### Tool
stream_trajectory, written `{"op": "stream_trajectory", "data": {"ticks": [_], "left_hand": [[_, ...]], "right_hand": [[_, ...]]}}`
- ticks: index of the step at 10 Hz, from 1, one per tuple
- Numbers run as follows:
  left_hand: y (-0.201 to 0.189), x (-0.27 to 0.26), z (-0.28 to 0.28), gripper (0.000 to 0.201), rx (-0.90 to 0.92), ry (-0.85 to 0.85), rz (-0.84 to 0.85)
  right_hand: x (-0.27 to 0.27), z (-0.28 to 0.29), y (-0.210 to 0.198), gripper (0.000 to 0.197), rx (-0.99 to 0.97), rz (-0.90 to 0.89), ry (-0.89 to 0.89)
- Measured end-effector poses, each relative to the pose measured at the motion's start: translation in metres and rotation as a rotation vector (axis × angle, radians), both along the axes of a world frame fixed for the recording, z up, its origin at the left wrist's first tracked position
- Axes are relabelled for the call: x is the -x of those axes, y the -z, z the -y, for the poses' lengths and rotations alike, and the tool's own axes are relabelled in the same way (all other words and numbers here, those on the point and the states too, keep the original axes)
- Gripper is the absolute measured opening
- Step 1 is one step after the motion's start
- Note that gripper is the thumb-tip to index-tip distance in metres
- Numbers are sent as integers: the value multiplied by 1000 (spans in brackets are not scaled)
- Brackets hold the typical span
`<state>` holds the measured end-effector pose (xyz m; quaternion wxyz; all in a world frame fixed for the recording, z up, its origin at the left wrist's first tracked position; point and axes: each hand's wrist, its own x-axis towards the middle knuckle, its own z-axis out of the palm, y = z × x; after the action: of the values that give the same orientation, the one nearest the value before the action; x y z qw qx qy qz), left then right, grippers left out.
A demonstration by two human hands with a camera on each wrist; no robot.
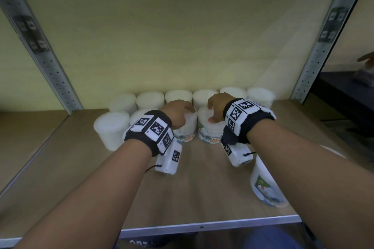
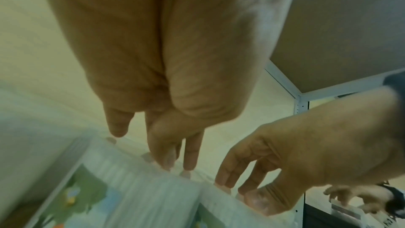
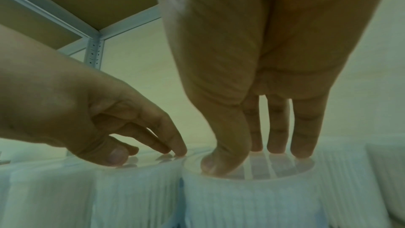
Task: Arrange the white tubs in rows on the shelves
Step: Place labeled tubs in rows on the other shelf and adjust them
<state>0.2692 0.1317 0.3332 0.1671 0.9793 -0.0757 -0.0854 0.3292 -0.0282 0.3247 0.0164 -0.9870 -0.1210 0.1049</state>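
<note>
White tubs stand on the wooden shelf [image 1: 202, 198] in two rows: a back row [image 1: 178, 96] along the wall and a shorter front row [image 1: 111, 127]. My left hand [image 1: 178, 113] rests its fingertips on the lid of a labelled front-row tub [image 1: 187, 129]. My right hand [image 1: 215, 108] presses its straight fingers and thumb on the lid of the neighbouring tub [image 1: 210, 132]. The left wrist view shows my left hand [image 2: 175, 164] on its tub [image 2: 142, 190]. The right wrist view shows my right hand [image 3: 252, 159] on its tub [image 3: 241, 200], with the two tubs side by side.
One more labelled tub [image 1: 267, 186] sits apart near the shelf's front right, partly hidden by my right forearm. Perforated metal posts [image 1: 46, 62] [image 1: 321, 46] frame the shelf, and a metal rail [image 1: 202, 226] marks its front edge. Another person's hand [image 1: 366, 57] shows far right.
</note>
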Motion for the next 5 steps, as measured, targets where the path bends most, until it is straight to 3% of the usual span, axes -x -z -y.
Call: {"op": "stream_trajectory", "data": {"ticks": [1, 2, 5], "left_hand": [[8, 1, 3, 43, 10, -107, 94], [16, 0, 8, 45, -73, -204, 211], [17, -6, 4, 46, -87, -136, 171]], "right_hand": [[0, 0, -1, 61, -33, 19, 2], [19, 1, -10, 57, -146, 64, 43], [23, 1, -12, 49, -157, 76, 24]]}}
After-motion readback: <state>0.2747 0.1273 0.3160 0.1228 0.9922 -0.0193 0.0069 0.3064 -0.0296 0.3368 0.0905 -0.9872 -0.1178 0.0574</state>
